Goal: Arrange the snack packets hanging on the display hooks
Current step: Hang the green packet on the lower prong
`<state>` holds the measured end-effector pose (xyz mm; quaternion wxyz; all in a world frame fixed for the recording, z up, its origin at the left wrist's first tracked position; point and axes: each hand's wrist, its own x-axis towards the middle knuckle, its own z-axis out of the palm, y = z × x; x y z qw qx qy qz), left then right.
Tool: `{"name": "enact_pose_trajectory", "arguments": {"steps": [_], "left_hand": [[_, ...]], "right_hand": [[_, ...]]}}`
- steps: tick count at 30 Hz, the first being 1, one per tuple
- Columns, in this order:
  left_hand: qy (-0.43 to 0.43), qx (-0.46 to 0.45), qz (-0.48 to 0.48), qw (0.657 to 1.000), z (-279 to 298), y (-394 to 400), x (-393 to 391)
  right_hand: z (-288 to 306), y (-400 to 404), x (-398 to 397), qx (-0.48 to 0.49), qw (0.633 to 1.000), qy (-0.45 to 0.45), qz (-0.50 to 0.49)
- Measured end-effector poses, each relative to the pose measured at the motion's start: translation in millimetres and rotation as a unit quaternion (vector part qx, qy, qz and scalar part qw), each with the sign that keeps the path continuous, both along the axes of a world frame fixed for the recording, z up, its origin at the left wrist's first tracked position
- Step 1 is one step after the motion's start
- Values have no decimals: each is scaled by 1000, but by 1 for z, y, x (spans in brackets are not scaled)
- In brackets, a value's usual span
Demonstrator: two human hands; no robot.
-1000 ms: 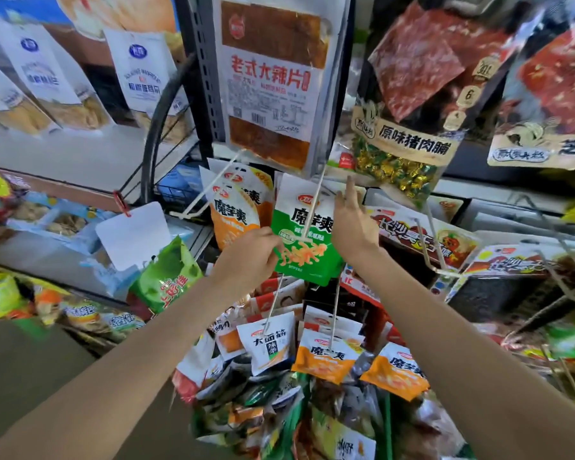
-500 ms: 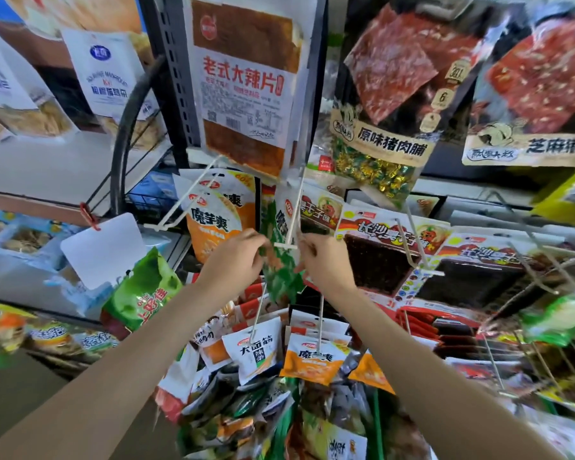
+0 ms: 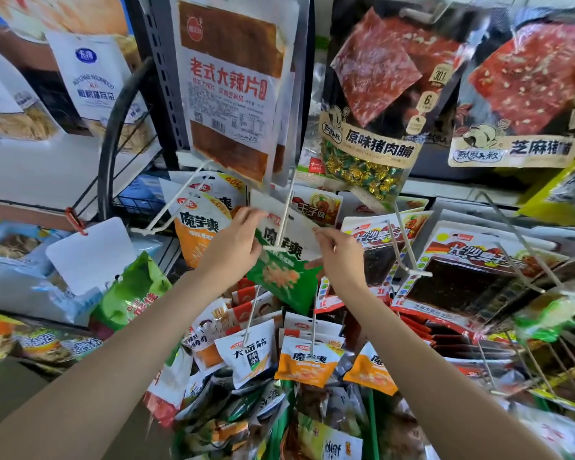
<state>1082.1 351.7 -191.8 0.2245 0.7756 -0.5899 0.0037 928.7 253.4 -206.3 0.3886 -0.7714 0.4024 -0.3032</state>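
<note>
Half a second earlier the green-and-white packet (image 3: 284, 257) had been edge-on between the two hands; now it faced outward again, tilted, its white top toward the left hand (image 3: 236, 240) and its green bottom hanging below both hands. The left hand's fingers were curled onto the packet's upper left edge, pinching it. The right hand (image 3: 337, 257) had its fingertips bent onto the packet's right edge, gripping it there too. The white hook (image 3: 284, 224) ran down across the packet's face between the two sets of fingers, its crossbar end just beside the left thumb; whether the packet was threaded on it could not be told.

Just left of the left fingers two orange-and-white packets (image 3: 200, 227) hung on another white hook (image 3: 176, 207). Below the hands, three small packets showed on the lower hooks: one white with a green panel (image 3: 249, 356) and two orange (image 3: 307, 363). Right of the right fingers two red-framed dark packets (image 3: 458, 277) hung on wire hooks. A green bin (image 3: 372, 423) underneath held a loose heap of mixed packets, too jumbled to count.
</note>
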Motion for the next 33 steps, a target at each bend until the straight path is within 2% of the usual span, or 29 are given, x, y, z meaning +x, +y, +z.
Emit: {"name": "enact_pose_trajectory", "arguments": {"steps": [2, 5, 10, 15, 17, 20, 22, 25, 28, 33], "left_hand": [[11, -14, -14, 1000, 7, -6, 0], [1, 7, -53, 999, 16, -15, 1], [37, 46, -72, 996, 24, -28, 7], [128, 97, -65, 985, 32, -37, 10], [175, 111, -46, 977, 32, -37, 12], [184, 117, -63, 974, 34, -29, 9], [173, 105, -72, 977, 38, -19, 7], [118, 95, -83, 985, 45, -3, 6], [96, 83, -100, 987, 52, 8, 3], [125, 90, -103, 983, 58, 20, 0]], "right_hand": [[6, -1, 1, 37, 999, -8, 25], [12, 2, 0, 25, 995, 6, 100], [19, 1, -16, 19, 989, -8, 146], [25, -11, -20, -37, 994, 21, 97], [25, -18, -18, 19, 998, -24, 60], [29, -33, -3, 141, 981, -135, -14], [29, -44, 11, 160, 979, -122, -11], [33, -56, 31, 85, 996, -13, 24], [32, -63, 46, -8, 992, 121, 44], [22, -58, 54, -132, 984, 113, -37]]}}
